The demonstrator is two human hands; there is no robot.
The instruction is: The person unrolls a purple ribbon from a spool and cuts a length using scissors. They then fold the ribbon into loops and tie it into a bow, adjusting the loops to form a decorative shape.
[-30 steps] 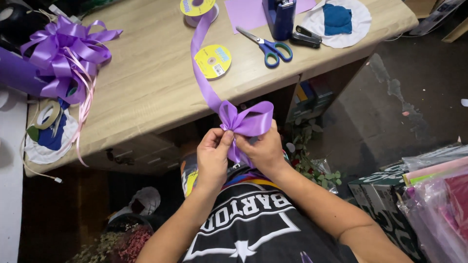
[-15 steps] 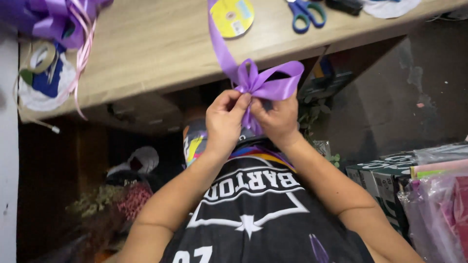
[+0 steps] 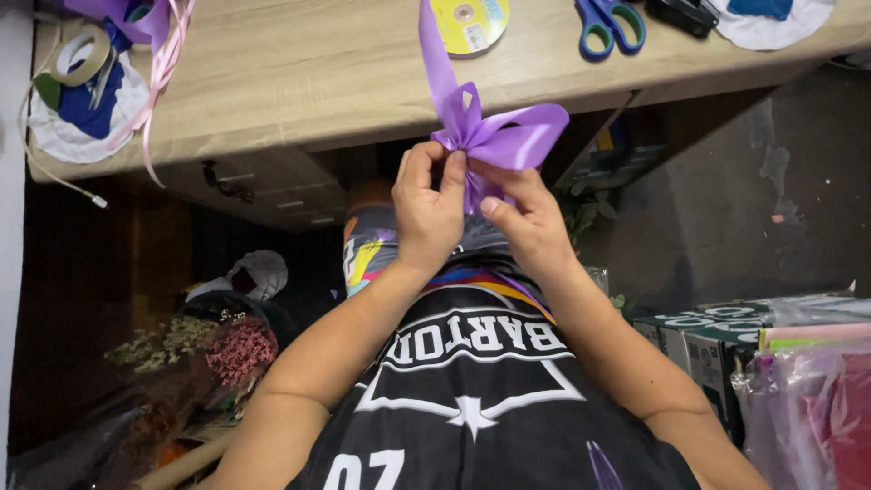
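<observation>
Both hands, left hand and right hand, pinch the purple bow at its gathered middle, apparently keeping the loops from springing open, its tail running to the spool on the counter.

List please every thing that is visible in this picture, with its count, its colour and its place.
ribbon bow: one, purple, pinched by both hands in front of the table edge
ribbon spool: one, yellow, on the table, top centre
scissors: one pair, blue handles, on the table, right of the spool
tape roll: one, beige, on the table, top left
thin ribbon: one, pink, hanging over the table's left edge
table: one, light wood, across the top
dried flowers: one bunch, pink, on the floor, lower left
left hand: pinching the bow's middle
right hand: pinching the bow's middle
</observation>
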